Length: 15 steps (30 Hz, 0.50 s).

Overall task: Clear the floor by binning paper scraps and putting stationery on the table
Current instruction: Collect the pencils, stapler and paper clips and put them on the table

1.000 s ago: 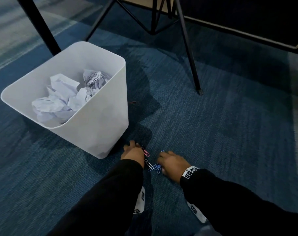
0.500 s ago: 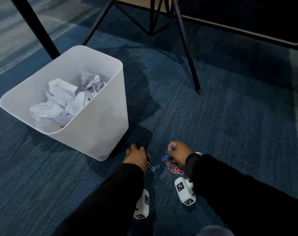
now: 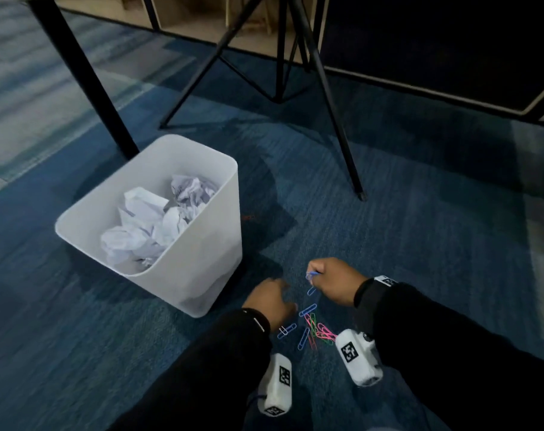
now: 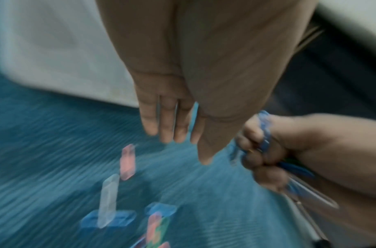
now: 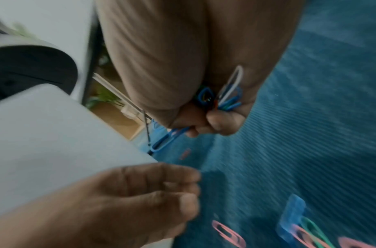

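Observation:
Coloured paper clips (image 3: 314,329) lie scattered on the blue carpet between my wrists, blue, pink, green and white ones (image 4: 108,199) (image 5: 306,233). My right hand (image 3: 333,283) is a fist gripping a bunch of blue and white paper clips (image 5: 227,95), some poking out of it (image 4: 264,134). My left hand (image 3: 272,301) hovers just above the carpet beside the clips, fingers (image 4: 168,120) straight and holding nothing. The white bin (image 3: 202,265) with crumpled paper (image 3: 152,225) stands just left of my hands.
A black table leg (image 3: 84,79) stands behind the bin. Black tripod legs (image 3: 336,101) come down onto the carpet to the right of it. One small reddish clip (image 3: 248,217) lies alone by the bin's right side. Open carpet stretches to the right.
My right hand has lifted off the carpet with clips gripped in it, uncovering the loose heap beneath. The left hand has moved slightly right and up. The view has pulled back.

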Each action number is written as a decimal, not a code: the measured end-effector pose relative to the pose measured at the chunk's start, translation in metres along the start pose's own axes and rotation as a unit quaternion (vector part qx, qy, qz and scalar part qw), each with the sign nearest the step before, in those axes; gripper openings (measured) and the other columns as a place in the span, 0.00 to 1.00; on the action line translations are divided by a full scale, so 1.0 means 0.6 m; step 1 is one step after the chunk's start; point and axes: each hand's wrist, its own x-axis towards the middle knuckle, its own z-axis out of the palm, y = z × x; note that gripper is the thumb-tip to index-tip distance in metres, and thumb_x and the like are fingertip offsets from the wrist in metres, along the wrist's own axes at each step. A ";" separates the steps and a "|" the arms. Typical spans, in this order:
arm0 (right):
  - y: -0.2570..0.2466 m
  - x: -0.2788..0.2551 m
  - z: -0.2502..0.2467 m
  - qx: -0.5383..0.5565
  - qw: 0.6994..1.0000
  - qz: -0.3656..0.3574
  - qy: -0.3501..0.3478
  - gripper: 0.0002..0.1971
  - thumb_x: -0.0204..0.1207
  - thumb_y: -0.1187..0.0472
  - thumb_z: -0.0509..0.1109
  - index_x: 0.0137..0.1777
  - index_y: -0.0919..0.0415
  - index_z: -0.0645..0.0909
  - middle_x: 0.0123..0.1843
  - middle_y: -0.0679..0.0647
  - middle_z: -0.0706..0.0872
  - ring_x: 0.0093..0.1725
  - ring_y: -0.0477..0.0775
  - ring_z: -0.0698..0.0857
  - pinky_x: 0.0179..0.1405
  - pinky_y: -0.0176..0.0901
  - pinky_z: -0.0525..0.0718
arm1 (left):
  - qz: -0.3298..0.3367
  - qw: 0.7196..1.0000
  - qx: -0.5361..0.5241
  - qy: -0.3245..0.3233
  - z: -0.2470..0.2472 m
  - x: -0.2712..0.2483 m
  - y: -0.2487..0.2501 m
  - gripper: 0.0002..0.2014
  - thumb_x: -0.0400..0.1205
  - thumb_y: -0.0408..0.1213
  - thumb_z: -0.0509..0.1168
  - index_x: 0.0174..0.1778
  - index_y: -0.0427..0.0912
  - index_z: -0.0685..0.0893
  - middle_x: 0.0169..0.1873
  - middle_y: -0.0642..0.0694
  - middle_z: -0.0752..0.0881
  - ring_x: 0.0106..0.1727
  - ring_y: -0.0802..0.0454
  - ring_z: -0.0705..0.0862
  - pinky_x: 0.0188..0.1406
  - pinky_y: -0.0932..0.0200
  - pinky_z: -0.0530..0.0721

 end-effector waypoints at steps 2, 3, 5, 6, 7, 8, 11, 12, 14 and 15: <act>-0.038 -0.007 -0.026 -0.020 1.000 -0.014 -0.006 0.14 0.79 0.65 0.65 0.31 0.56 0.72 0.30 0.50 0.73 0.32 0.46 0.70 0.29 0.35 0.66 | 0.021 1.000 -0.011 -0.005 -0.032 -0.010 0.026 0.20 0.76 0.45 0.71 0.63 0.44 0.83 0.56 0.43 0.84 0.59 0.44 0.83 0.54 0.59 0.78; -0.061 -0.011 -0.041 -0.026 0.999 -0.022 -0.009 0.15 0.78 0.65 0.66 0.30 0.55 0.72 0.30 0.49 0.75 0.32 0.46 0.72 0.29 0.34 0.67 | 0.032 0.999 -0.018 -0.005 -0.051 -0.016 0.040 0.14 0.76 0.43 0.70 0.57 0.45 0.85 0.50 0.45 0.86 0.54 0.45 0.85 0.47 0.60 0.78; -0.107 -0.017 -0.072 -0.033 0.999 -0.037 -0.015 0.15 0.77 0.67 0.66 0.30 0.53 0.73 0.32 0.47 0.77 0.32 0.43 0.74 0.29 0.29 0.68 | 0.056 0.998 -0.014 0.011 -0.093 -0.033 0.070 0.06 0.75 0.40 0.67 0.46 0.44 0.84 0.40 0.45 0.86 0.45 0.45 0.85 0.39 0.61 0.72; -0.135 -0.020 -0.090 -0.035 0.998 -0.046 -0.012 0.14 0.77 0.67 0.66 0.31 0.53 0.73 0.34 0.48 0.78 0.34 0.44 0.75 0.30 0.28 0.68 | 0.066 0.998 -0.009 0.019 -0.120 -0.042 0.086 0.05 0.75 0.39 0.67 0.44 0.43 0.84 0.40 0.43 0.86 0.45 0.44 0.85 0.37 0.61 0.71; -0.164 -0.024 -0.111 -0.036 0.998 -0.055 -0.004 0.14 0.76 0.68 0.67 0.31 0.53 0.73 0.36 0.49 0.79 0.36 0.46 0.76 0.31 0.28 0.69 | 0.076 0.997 -0.005 0.026 -0.151 -0.051 0.103 0.05 0.75 0.38 0.67 0.43 0.41 0.84 0.41 0.41 0.87 0.45 0.43 0.85 0.37 0.61 0.71; -0.194 -0.029 -0.133 -0.038 0.997 -0.065 0.006 0.15 0.76 0.68 0.67 0.30 0.52 0.72 0.37 0.50 0.80 0.39 0.47 0.78 0.34 0.31 0.71 | 0.082 0.996 0.000 0.031 -0.186 -0.061 0.119 0.06 0.76 0.39 0.67 0.44 0.40 0.85 0.42 0.40 0.88 0.46 0.43 0.86 0.37 0.60 0.73; -0.296 -0.044 -0.215 -0.052 0.993 -0.095 0.038 0.16 0.75 0.68 0.66 0.29 0.51 0.71 0.40 0.51 0.80 0.42 0.48 0.79 0.39 0.37 0.73 | 0.106 0.993 0.014 0.058 -0.304 -0.088 0.166 0.07 0.76 0.41 0.67 0.43 0.41 0.85 0.42 0.39 0.88 0.46 0.41 0.86 0.39 0.56 0.77; -0.331 -0.048 -0.243 -0.054 0.991 -0.108 0.049 0.16 0.75 0.68 0.65 0.29 0.52 0.71 0.40 0.51 0.80 0.42 0.48 0.79 0.39 0.36 0.73 | 0.110 0.991 0.010 0.070 -0.345 -0.099 0.180 0.07 0.75 0.42 0.67 0.41 0.42 0.84 0.41 0.40 0.88 0.45 0.42 0.86 0.38 0.56 0.77; -0.403 -0.057 -0.296 -0.060 0.986 -0.138 0.067 0.16 0.76 0.66 0.65 0.29 0.50 0.71 0.40 0.50 0.80 0.41 0.48 0.79 0.39 0.33 0.73 | 0.116 0.989 0.000 0.091 -0.428 -0.126 0.205 0.07 0.75 0.43 0.67 0.37 0.44 0.81 0.38 0.43 0.87 0.43 0.45 0.86 0.36 0.57 0.75; -0.439 -0.061 -0.321 -0.067 0.983 -0.155 0.069 0.15 0.77 0.66 0.65 0.30 0.50 0.71 0.40 0.50 0.80 0.41 0.47 0.79 0.39 0.31 0.73 | 0.124 0.987 -0.008 0.102 -0.469 -0.141 0.214 0.07 0.74 0.44 0.67 0.35 0.46 0.79 0.36 0.44 0.86 0.43 0.45 0.86 0.35 0.57 0.75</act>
